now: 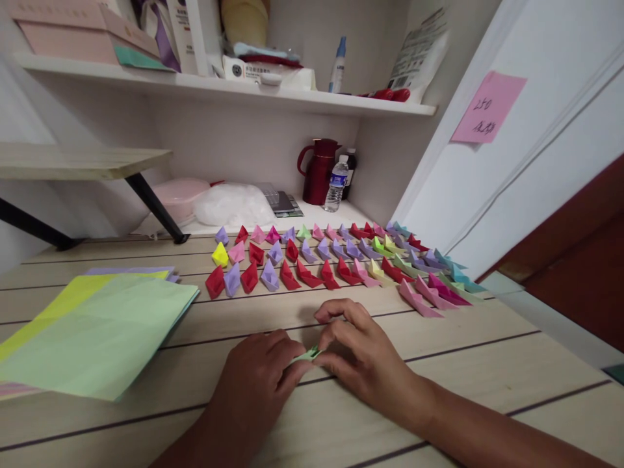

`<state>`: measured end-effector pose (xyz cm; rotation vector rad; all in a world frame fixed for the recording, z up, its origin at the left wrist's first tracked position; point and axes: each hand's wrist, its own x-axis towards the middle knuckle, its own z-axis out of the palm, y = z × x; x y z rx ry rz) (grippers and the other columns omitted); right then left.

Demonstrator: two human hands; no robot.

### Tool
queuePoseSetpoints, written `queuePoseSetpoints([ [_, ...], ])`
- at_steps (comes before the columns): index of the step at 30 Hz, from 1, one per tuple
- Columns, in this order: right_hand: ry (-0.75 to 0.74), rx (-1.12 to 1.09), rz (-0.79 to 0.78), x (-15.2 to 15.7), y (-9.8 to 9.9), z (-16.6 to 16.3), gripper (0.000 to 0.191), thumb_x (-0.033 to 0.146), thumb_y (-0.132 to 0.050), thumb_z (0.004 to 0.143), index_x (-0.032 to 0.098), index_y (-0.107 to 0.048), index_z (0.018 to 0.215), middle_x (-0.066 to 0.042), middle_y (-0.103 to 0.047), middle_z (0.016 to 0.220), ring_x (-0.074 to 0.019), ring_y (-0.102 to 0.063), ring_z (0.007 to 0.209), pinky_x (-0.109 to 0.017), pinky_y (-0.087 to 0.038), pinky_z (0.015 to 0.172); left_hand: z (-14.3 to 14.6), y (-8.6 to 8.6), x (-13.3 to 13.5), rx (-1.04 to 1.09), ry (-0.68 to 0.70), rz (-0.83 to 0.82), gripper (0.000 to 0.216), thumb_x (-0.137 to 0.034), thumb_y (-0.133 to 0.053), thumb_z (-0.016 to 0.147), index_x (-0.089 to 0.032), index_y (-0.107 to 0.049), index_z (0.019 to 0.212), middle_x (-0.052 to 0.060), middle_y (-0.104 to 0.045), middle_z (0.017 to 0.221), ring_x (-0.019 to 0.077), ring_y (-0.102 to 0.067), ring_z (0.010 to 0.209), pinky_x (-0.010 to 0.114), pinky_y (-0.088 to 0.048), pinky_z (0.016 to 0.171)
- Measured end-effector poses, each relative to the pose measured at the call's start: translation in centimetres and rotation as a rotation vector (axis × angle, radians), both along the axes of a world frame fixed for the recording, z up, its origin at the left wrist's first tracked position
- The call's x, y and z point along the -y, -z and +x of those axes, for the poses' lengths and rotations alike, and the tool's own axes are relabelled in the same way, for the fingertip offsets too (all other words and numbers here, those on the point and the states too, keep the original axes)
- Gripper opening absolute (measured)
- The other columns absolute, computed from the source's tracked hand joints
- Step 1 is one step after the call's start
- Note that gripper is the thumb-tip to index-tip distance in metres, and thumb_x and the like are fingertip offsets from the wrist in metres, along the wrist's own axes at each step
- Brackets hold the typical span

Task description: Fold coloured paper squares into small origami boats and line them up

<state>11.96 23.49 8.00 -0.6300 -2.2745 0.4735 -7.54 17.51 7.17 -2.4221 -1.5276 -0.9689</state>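
Between my two hands is a small piece of folded light green paper (308,355), mostly covered by my fingers. My left hand (260,367) pinches its left end between thumb and fingers. At its right end, my right hand (363,354) grips the paper with thumb and index finger, its other fingers curled above. Beyond the hands, several rows of folded paper boats (308,275) in red, purple, pink, yellow, green and blue stand on the slatted wooden table (205,426). How far the green paper is folded is hard to see.
A stack of coloured paper sheets (102,331) lies at the left, light green on top. Behind the boats are a plastic bag (234,205), a dark red jug (319,172) and a water bottle (336,185). A black-legged wooden riser (88,162) stands back left, beneath a white shelf (195,83).
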Motion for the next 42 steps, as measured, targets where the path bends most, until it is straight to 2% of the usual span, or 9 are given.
queuePoseSetpoints([
  [15, -0.022, -0.017, 0.024, 0.0, 0.1, 0.0, 0.011, 0.011, -0.064, 0.087, 0.022, -0.065, 0.086, -0.007, -0.057, 0.115, -0.0234, -0.056, 0.109, -0.037, -0.045, 0.09, -0.1, 0.1, 0.3, -0.016, 0.012, -0.004, 0.011, -0.021, -0.074, 0.078, -0.022, -0.064, 0.083, -0.004, -0.068, 0.073, 0.0162, -0.066, 0.065, 0.029, -0.05, 0.06],
  [19, -0.043, -0.04, -0.062, -0.1, 0.0, -0.2, 0.011, 0.014, -0.069, 0.086, 0.023, -0.064, 0.09, -0.005, -0.063, 0.106, -0.0207, -0.059, 0.103, -0.034, -0.044, 0.088, -0.1, 0.0, 0.2, -0.018, 0.039, 0.0, 0.006, -0.019, -0.068, 0.083, -0.023, -0.063, 0.081, -0.005, -0.067, 0.072, 0.0155, -0.063, 0.065, 0.03, -0.047, 0.062],
  [25, 0.058, -0.025, -0.233, -0.5, 0.1, -0.1, 0.043, 0.021, -0.08, 0.078, 0.027, -0.061, 0.116, 0.0, -0.07, 0.093, -0.0187, -0.063, 0.091, -0.033, -0.043, 0.084, -0.1, -0.3, -0.1, 0.04, 0.099, 0.045, 0.007, -0.018, -0.061, 0.089, -0.023, -0.061, 0.084, -0.007, -0.066, 0.074, 0.0118, -0.06, 0.068, 0.03, -0.043, 0.073],
  [27, 0.053, -0.029, -0.262, -0.6, 0.0, -0.1, 0.037, 0.021, -0.082, 0.076, 0.026, -0.066, 0.109, 0.001, -0.071, 0.091, -0.018, -0.063, 0.09, -0.032, -0.043, 0.084, -0.2, -0.4, -0.1, 0.068, 0.107, 0.058, 0.008, -0.016, -0.06, 0.089, -0.024, -0.06, 0.086, -0.008, -0.066, 0.075, 0.0109, -0.06, 0.07, 0.029, -0.041, 0.076],
  [30, 0.055, -0.038, -0.344, -0.6, -0.2, -0.2, 0.016, 0.017, -0.081, 0.075, 0.021, -0.069, 0.083, 0.002, -0.069, 0.081, -0.0155, -0.062, 0.08, -0.028, -0.043, 0.075, -0.2, -0.4, -0.1, 0.079, 0.109, 0.069, 0.01, -0.015, -0.061, 0.088, -0.025, -0.058, 0.087, -0.009, -0.065, 0.077, 0.0107, -0.059, 0.072, 0.029, -0.039, 0.08],
  [33, 0.067, -0.054, -0.424, -0.4, -0.5, -0.3, 0.018, 0.009, -0.079, 0.074, 0.019, -0.065, 0.072, 0.003, -0.063, 0.072, -0.0132, -0.058, 0.071, -0.025, -0.041, 0.066, -0.2, -0.5, -0.2, 0.085, 0.09, 0.057, 0.012, -0.014, -0.061, 0.087, -0.025, -0.056, 0.087, -0.008, -0.064, 0.079, 0.0119, -0.059, 0.075, 0.03, -0.037, 0.084],
  [36, 0.046, -0.081, -0.369, -0.3, -0.5, -0.2, 0.019, 0.004, -0.076, 0.074, 0.019, -0.063, 0.073, 0.002, -0.061, 0.073, -0.0135, -0.056, 0.073, -0.025, -0.04, 0.067, -0.2, -0.6, -0.1, 0.09, 0.071, 0.062, 0.014, -0.013, -0.063, 0.085, -0.025, -0.054, 0.086, -0.008, -0.064, 0.08, 0.0127, -0.06, 0.078, 0.032, -0.036, 0.089],
  [40, -0.029, -0.087, -0.144, -0.3, -0.5, -0.1, 0.017, 0.004, -0.07, 0.08, 0.019, -0.06, 0.079, 0.001, -0.062, 0.077, -0.0155, -0.056, 0.078, -0.03, -0.039, 0.076, -0.2, -0.8, 0.0, 0.084, 0.069, 0.055, 0.018, -0.011, -0.064, 0.082, -0.024, -0.053, 0.084, -0.009, -0.062, 0.079, 0.0112, -0.061, 0.075, 0.032, -0.035, 0.092],
  [42, -0.053, -0.087, -0.079, -0.3, -0.4, 0.0, 0.016, 0.006, -0.068, 0.082, 0.019, -0.059, 0.081, 0.001, -0.062, 0.077, -0.0159, -0.056, 0.078, -0.032, -0.038, 0.077, -0.1, -0.8, 0.0, 0.09, 0.066, 0.049, 0.018, -0.011, -0.065, 0.081, -0.024, -0.052, 0.083, -0.009, -0.062, 0.078, 0.0107, -0.062, 0.073, 0.032, -0.035, 0.093],
])
